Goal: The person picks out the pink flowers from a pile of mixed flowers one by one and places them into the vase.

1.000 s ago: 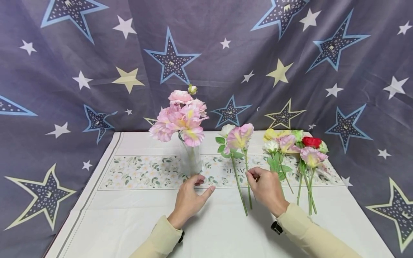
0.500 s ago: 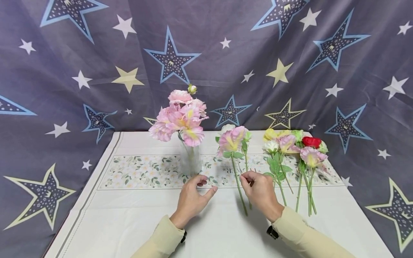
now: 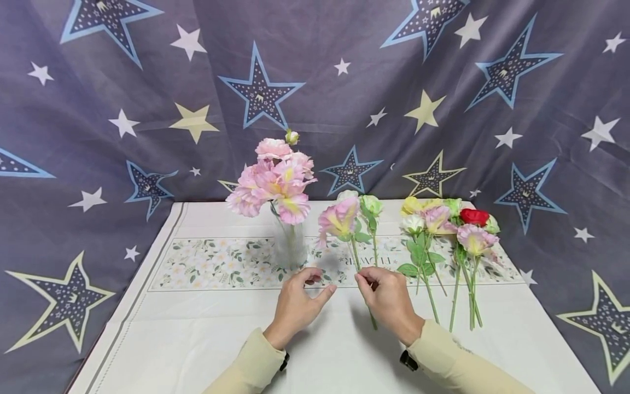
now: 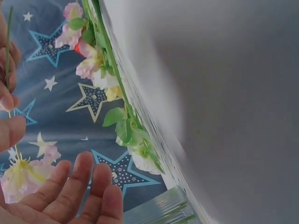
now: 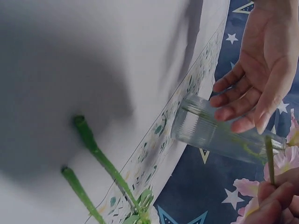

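My right hand [image 3: 389, 301] pinches the thin green stem [image 5: 270, 158] of a pink and yellow artificial flower [image 3: 338, 218], whose bloom points away from me. In the left wrist view that bloom [image 4: 28, 179] hangs beside my left palm. My left hand [image 3: 297, 306] holds nothing; its fingers are relaxed and the thumb spread, just in front of the ribbed clear glass vase [image 3: 290, 246]. Several pink flowers [image 3: 275, 186] stand in the vase. Behind the held flower, a light green flower [image 3: 371, 205] and a white one [image 3: 347, 195] lie on the table.
On the right lies a group of flowers: a red one [image 3: 474, 216], a yellow one [image 3: 412, 206], a white one [image 3: 412, 223] and pink ones [image 3: 476, 239]. A floral printed runner [image 3: 211, 262] crosses the white tablecloth [image 3: 197, 328]. A star-patterned curtain [image 3: 315, 82] hangs behind.
My right hand has moved left and slightly toward me, carrying the pink flower closer to the vase. The light green flower behind it has come into sight. My left hand has shifted slightly right.
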Demonstrator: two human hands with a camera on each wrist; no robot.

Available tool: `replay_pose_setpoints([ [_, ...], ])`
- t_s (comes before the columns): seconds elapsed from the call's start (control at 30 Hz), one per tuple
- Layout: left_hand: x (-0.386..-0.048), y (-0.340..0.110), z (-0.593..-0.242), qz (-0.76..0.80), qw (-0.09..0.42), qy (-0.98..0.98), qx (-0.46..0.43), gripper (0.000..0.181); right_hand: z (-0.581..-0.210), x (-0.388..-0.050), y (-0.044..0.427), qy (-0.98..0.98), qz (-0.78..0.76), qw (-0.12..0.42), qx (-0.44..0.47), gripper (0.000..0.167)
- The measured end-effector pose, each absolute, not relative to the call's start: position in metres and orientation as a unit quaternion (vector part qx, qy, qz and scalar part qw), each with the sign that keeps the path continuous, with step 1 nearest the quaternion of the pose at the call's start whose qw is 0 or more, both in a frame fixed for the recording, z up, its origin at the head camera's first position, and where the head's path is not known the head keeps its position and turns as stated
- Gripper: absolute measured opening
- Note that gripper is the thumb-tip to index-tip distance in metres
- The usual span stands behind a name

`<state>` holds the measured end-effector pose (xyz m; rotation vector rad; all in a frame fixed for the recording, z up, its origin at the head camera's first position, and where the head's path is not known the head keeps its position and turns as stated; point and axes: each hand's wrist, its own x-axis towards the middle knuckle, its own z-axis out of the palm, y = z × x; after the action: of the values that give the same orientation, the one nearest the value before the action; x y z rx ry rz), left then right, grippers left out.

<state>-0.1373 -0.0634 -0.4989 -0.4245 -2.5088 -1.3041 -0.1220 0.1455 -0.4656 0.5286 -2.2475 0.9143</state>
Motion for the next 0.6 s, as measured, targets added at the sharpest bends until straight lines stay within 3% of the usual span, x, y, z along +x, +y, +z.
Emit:
replay_pose_setpoints([
  [0.6, -0.144, -0.049, -0.499, -0.580, 0.109, -0.792, -0.156, 0.022, -0.469, -0.117, 0.132, -0.850, 0.358, 0.319, 0.219, 0.013],
])
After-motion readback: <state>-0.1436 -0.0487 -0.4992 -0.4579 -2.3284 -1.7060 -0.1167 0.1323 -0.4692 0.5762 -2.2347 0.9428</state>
